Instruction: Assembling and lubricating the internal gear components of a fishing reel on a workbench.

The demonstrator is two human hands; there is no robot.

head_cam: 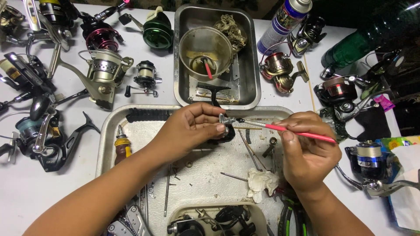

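Small reel part (pixel 226 124): bright, glossy metal; brush (pixel 288 129): smooth pink plastic handle. Tray (pixel 107 131): dull, scuffed metal lined with matt white cloth; crumpled tissue (pixel 261 182): soft paper.

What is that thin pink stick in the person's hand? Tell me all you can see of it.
The pink brush is a slim, plastic-looking stick with a metal collar and small dark tip. The right hand pinches it near the middle, lying nearly level. Its tip meets the small metal reel part held by the left hand, above the metal tray.
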